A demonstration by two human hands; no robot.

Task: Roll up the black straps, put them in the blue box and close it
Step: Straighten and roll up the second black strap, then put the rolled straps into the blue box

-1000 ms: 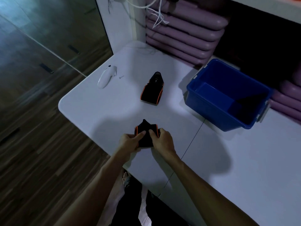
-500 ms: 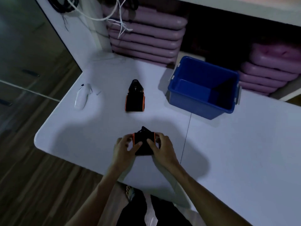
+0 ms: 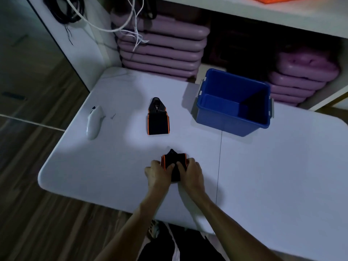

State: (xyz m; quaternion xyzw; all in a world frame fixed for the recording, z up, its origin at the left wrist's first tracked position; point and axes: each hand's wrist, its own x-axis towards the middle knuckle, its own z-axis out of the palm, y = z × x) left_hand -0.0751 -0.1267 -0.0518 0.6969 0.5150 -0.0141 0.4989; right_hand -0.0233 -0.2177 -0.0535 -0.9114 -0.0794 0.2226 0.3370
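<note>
A black strap with orange edges (image 3: pixel 174 162) lies on the white table (image 3: pixel 263 176) near its front edge. My left hand (image 3: pixel 157 173) and my right hand (image 3: pixel 191 174) both grip it from the sides, thumbs on top, and cover its near part. A second black strap (image 3: pixel 157 119) lies flat and untouched farther back on the table. The blue box (image 3: pixel 226 117) stands open and empty at the back right; no lid is in view.
A white handheld device (image 3: pixel 94 123) lies at the table's left. Stacked purple pads (image 3: pixel 160 51) fill the shelf behind, with more pads (image 3: pixel 301 76) at the right. White cords (image 3: pixel 131 25) hang at the back. The table's front edge is close to my hands.
The camera has swung to the left and tilted, so the scene shifted in view. Both hands stay on the near strap, which looks a little more bunched up under the thumbs.
</note>
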